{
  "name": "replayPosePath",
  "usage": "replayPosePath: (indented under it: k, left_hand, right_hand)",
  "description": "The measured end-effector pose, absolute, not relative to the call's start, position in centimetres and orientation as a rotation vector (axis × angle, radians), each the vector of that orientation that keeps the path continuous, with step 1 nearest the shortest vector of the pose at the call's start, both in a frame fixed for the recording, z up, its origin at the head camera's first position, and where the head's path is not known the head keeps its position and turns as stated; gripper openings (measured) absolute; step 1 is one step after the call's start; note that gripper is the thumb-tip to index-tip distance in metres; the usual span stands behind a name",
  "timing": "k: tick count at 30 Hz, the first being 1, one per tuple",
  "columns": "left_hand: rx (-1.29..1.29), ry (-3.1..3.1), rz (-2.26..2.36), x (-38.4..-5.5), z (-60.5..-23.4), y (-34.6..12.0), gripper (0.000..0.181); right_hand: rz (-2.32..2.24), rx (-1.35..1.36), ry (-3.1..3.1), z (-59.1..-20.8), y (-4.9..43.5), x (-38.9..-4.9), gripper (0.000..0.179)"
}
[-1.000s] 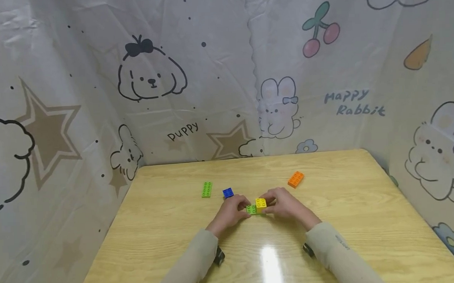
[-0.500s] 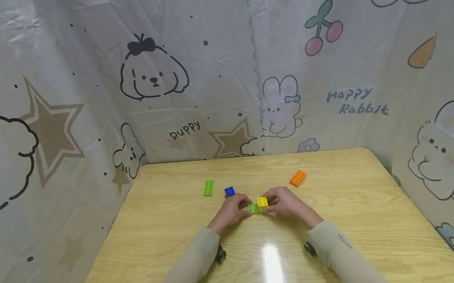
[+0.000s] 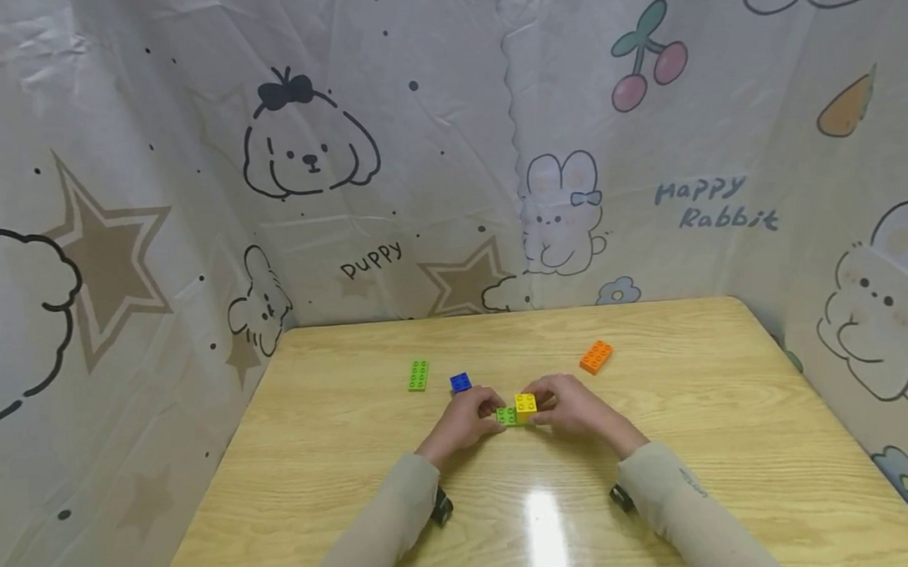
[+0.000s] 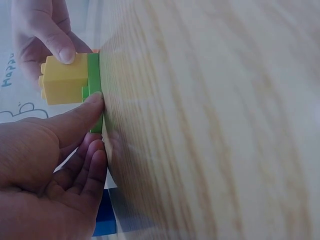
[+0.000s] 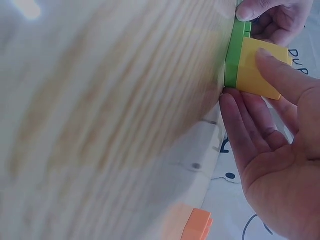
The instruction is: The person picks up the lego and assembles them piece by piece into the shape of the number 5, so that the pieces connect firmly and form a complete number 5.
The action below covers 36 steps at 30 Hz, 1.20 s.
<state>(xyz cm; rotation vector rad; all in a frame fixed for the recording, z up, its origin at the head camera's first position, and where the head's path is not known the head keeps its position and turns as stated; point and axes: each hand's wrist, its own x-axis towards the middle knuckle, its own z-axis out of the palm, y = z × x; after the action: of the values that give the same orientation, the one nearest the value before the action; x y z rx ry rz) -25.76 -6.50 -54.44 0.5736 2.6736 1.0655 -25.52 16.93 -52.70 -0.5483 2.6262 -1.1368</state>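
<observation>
A yellow toy brick [image 3: 526, 406] sits on the right end of a flat green toy brick [image 3: 506, 416], flush against it in both wrist views. The green brick lies on the table with studs showing on its left half. My left hand [image 3: 462, 419] pinches the green brick's left end between thumb [image 4: 94, 98] and fingers. My right hand [image 3: 571, 406] grips the yellow brick, its thumb [image 5: 265, 55] on the near face and its fingers behind. Just beyond my left hand is a blue brick [image 3: 461, 382], partly hidden by that hand in the head view.
Another flat green brick [image 3: 418, 376] lies farther back on the left of the wooden table [image 3: 355, 454]. An orange brick [image 3: 596, 356] lies at the back right. A printed cloth [image 3: 449, 150] hangs behind the table and along its sides.
Both hands keep their hold on the stacked bricks with hardly any movement. The whole head view has shifted slightly.
</observation>
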Motion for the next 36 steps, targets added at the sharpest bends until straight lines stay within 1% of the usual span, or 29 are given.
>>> replayPosePath:
  k: [9, 15, 20, 28, 36]
  left_hand:
    - [0.570, 2.677, 1.060, -25.8, -54.4, -6.4, 0.025]
    - [0.565, 2.672, 1.065, -25.8, -54.3, -6.3, 0.025]
    - [0.548, 2.669, 1.057, -25.8, -54.4, -6.3, 0.025]
    - [0.527, 2.662, 1.060, -25.7, -54.5, -6.4, 0.027]
    - [0.550, 2.667, 1.065, -25.6, -54.5, -6.5, 0.026]
  right_hand:
    - [-1.133, -0.612, 2.600, -52.4, 17.2, -25.4, 0.032]
    - [-1.130, -0.674, 2.582, -52.2, 18.3, -25.5, 0.042]
    - [-1.225, -0.707, 2.578, -52.1, 19.8, -25.9, 0.048]
    - [-1.315, -0.584, 2.782, -51.4, 22.9, -27.3, 0.053]
    - [-1.304, -0.439, 2.905, -51.5, 25.1, -28.6, 0.071]
